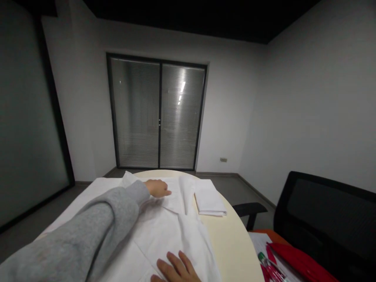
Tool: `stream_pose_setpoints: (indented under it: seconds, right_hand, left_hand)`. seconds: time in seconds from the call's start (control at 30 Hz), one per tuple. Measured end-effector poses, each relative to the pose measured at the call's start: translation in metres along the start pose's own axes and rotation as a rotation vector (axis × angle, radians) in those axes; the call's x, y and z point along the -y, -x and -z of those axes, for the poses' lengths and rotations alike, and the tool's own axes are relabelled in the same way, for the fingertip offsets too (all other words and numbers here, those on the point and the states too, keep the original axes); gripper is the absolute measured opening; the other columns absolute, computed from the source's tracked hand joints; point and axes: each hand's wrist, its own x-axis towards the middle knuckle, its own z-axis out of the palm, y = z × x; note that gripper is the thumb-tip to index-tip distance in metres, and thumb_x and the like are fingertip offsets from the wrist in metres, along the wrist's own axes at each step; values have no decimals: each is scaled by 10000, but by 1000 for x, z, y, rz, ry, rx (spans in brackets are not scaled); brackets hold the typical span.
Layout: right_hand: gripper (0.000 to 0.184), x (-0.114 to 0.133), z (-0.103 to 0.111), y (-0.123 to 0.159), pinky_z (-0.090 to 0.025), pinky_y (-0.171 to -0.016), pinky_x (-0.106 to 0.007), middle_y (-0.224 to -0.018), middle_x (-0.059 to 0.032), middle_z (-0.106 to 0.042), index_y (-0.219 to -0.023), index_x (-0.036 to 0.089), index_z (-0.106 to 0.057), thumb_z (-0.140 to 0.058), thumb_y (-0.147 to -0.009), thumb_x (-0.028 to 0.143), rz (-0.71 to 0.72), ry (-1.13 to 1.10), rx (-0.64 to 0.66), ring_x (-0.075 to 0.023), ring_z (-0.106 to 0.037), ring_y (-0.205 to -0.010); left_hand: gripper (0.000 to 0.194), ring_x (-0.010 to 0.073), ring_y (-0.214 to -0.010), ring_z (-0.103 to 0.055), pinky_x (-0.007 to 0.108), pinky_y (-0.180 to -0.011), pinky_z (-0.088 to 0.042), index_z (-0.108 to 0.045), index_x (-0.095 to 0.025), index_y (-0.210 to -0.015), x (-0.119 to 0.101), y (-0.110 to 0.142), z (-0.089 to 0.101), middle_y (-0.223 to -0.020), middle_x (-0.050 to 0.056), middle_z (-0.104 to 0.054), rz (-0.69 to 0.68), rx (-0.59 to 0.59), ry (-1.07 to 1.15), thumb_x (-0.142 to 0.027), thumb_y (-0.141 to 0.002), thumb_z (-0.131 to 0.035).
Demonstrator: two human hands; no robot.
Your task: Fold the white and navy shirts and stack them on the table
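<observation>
A large white cloth [164, 231], wrinkled and probably a garment, lies spread over the round cream table [227, 239]. My left hand [158, 188], in a grey sleeve, reaches across to the cloth's far part. Its fingers are curled down onto the fabric and look closed on it, though the fingertips are partly hidden. Near the bottom edge my right hand [178, 269] rests on the near part of the cloth, fingers spread. A raised fold stands in the fabric to the right of my left hand.
A folded white cloth [210, 201] sits at the table's right side. Beyond the table's right edge are a black mesh office chair [326, 219], a red fabric item [299, 260] and a green-capped bottle or pen-like thing [261, 256]. Glass doors [160, 113] with blinds stand behind.
</observation>
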Motion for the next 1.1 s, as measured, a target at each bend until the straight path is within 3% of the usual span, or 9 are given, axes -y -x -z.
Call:
stream_pose_setpoints:
  seconds: [0.17, 0.27, 0.37, 0.5, 0.63, 0.77, 0.87, 0.97, 1.1]
  right_hand:
    - [223, -10, 9, -5, -548, -961, -338, -1104, 120, -777, -1123, 415, -660, -565, -1013, 585, 9, -91, 201, -167, -708, -976]
    - [176, -26, 44, -24, -538, -904, -347, -1038, 67, -766, -990, 339, -670, -656, -953, 511, -296, -222, 290, -189, -691, -940]
    - [208, -45, 91, -36, -533, -858, -405, -1096, -46, -717, -1090, 281, -662, -635, -884, 293, -764, -122, 330, -265, -668, -1002]
    - [385, -58, 126, -30, -533, -880, -481, -1142, -153, -706, -1265, 203, -647, -581, -891, 261, -999, 64, 486, -343, -675, -1030]
    - [520, -52, 133, -26, -525, -928, -488, -1159, -160, -746, -1428, 157, -549, -512, -917, 246, -1101, -83, 613, -349, -708, -1025]
    - [526, -48, 141, -29, -554, -825, -336, -1073, -70, -760, -1491, 231, -479, -448, -972, 309, -1142, -306, 464, -259, -731, -977]
    - [501, -49, 145, -23, -559, -808, -326, -1073, -92, -758, -1479, 228, -486, -373, -1034, 430, -1100, -337, 438, -257, -738, -973]
    - [458, -49, 144, -12, -566, -813, -362, -1049, -103, -786, -1391, 240, -566, -332, -1035, 408, -1093, -276, 593, -288, -761, -962]
    - [408, -44, 142, -8, -568, -716, -411, -956, -93, -808, -1341, 308, -621, -410, -995, 354, -1125, 39, 804, -338, -782, -856]
  left_hand:
    - [700, 380, -1190, -684, 502, -956, -531, -639, -230, -1356, -99, -26, -41, -1335, 175, -705, -104, -66, 107, -731, -934, -392]
    - [692, 388, -1165, -694, 496, -919, -541, -517, -164, -1459, -120, -32, -63, -1311, 214, -705, -119, -132, 160, -606, -927, -485]
    - [697, 369, -1180, -688, 488, -943, -521, -359, -170, -1580, -119, -30, -84, -1352, 196, -689, -137, -185, 207, -447, -953, -484]
    - [677, 337, -1149, -700, 473, -956, -494, -170, -234, -1667, -108, -27, -101, -1337, 162, -704, -126, -246, 278, -328, -1022, -353]
    - [615, 298, -1124, -712, 425, -953, -487, -208, -335, -1662, -101, -33, -108, -1254, 96, -747, -116, -263, 378, -324, -1056, -312]
    - [554, 228, -1210, -671, 341, -985, -478, -319, -341, -1630, -91, -40, -110, -1332, 28, -724, -122, -280, 523, -324, -1078, -275]
    - [532, 181, -1217, -664, 277, -1005, -473, -449, -283, -1573, -86, -41, -108, -1290, -10, -754, -177, -253, 616, -400, -1090, -259]
    - [583, 190, -1191, -684, 274, -994, -488, -593, -256, -1464, -85, -38, -103, -1261, -12, -770, -231, -205, 654, -514, -1085, -233]
    - [575, 199, -1204, -684, 282, -1015, -482, -660, -292, -1389, -83, -26, -88, -1307, -9, -748, -276, -160, 616, -528, -1081, -236]
